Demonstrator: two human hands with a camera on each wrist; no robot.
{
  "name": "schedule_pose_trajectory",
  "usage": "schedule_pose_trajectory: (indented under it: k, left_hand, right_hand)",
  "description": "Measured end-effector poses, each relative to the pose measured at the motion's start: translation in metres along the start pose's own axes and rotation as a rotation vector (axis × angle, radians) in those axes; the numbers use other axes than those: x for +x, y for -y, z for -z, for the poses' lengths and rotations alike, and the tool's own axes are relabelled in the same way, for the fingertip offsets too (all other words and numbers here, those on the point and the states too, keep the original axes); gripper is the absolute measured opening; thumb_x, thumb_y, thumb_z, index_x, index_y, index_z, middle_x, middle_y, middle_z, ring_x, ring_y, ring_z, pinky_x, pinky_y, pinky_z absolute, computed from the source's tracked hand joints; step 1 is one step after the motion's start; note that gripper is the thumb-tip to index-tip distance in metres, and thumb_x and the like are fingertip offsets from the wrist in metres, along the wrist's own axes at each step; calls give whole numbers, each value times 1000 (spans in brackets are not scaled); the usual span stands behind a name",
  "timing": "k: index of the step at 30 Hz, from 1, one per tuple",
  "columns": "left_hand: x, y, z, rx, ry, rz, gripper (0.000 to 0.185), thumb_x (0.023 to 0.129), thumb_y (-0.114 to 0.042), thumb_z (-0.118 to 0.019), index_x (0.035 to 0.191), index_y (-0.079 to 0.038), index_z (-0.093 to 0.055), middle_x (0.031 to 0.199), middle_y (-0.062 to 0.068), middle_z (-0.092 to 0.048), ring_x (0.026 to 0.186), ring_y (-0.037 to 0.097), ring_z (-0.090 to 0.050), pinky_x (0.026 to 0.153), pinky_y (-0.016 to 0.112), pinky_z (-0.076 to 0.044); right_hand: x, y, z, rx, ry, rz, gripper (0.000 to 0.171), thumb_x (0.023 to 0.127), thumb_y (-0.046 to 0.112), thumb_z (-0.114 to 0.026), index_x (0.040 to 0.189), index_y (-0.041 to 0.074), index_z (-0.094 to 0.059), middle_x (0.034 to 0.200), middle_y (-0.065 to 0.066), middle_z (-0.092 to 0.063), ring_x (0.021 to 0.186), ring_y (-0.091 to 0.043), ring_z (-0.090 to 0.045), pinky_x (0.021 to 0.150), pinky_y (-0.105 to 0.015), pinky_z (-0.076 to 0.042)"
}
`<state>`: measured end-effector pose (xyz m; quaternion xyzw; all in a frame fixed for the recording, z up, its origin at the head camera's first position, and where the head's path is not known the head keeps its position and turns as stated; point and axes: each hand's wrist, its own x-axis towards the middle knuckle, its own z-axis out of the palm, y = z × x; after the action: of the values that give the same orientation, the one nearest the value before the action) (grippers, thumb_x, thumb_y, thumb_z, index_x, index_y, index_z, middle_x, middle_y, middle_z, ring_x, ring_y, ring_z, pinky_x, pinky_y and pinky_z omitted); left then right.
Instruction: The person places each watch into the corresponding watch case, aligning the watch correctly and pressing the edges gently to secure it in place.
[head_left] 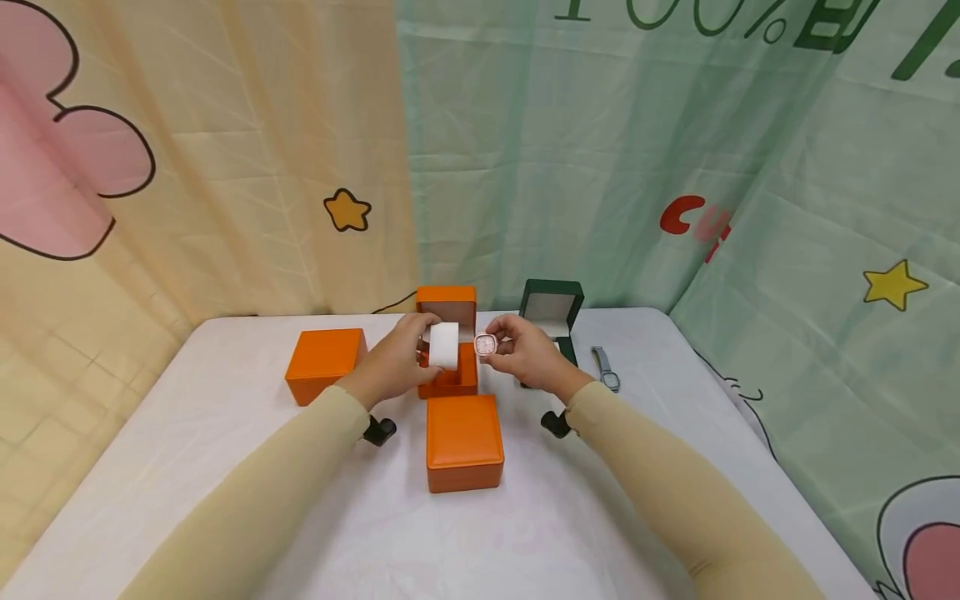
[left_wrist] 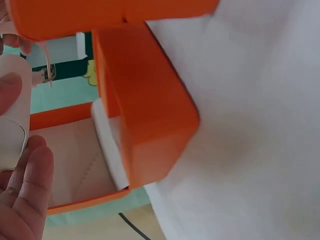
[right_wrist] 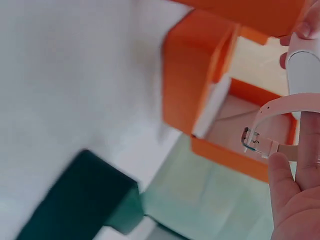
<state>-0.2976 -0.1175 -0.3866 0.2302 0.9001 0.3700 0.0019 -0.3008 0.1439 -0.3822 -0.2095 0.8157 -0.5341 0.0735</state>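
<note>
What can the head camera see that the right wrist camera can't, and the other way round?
Only the head view shows the whole scene: both hands, the left hand holding a white pillow, two closed orange boxes and a grey watch lying on the white table. Only the right wrist view shows the pink watch's strap and buckle up close. Both show the right hand holding the pink watch, the open orange box and the green box.
</note>
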Motion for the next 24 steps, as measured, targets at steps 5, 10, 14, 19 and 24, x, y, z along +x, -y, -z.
schedule_pose_trajectory:
  k: [5, 10, 14, 19, 24]
  left_hand:
    - [-7, -5, 3, -45, -12, -51, 79, 87, -9, -86, 152, -3, -40, 152, 17, -41, 116, 30, -65, 98, 43, -61]
    - [-15, -13, 5, -69, -6, -92, 79, 86, -9, -87, 151, -4, -42, 149, 15, -45, 115, 30, -67, 97, 43, -62]
    - [-20, -18, 6, -70, -10, -109, 76, 87, -9, -87, 149, -4, -44, 146, 14, -47, 115, 30, -68, 95, 42, -62]
    - [-24, -21, 6, -53, -36, -131, 76, 86, -9, -88, 149, -5, -44, 147, 14, -47, 115, 30, -69, 95, 41, -62]
    - [-28, -25, 6, -28, -64, -151, 77, 86, -11, -89, 148, -6, -45, 149, 14, -46, 116, 29, -68, 96, 43, -62]
  right_hand:
    - [-3, 15, -2, 9, 25, 58, 38, 95, 0, -73, 128, -1, -54, 122, -17, -61, 98, -21, -71, 87, -26, -62]
    - [-6, 28, -6, -6, 16, 87, 40, 95, -1, -73, 129, -1, -53, 129, -18, -61, 103, -24, -70, 90, -29, -62]
    - [-8, 37, -8, -11, 20, 92, 40, 94, -1, -74, 129, 0, -54, 130, -18, -61, 105, -26, -71, 92, -33, -63]
    - [-10, 40, -11, -25, 24, 99, 39, 94, -1, -73, 128, 1, -55, 127, -16, -62, 104, -25, -70, 93, -34, -63]
    - [-12, 42, -13, -40, 18, 106, 38, 95, 1, -74, 129, 1, -56, 127, -16, -62, 102, -26, -68, 93, -33, -62]
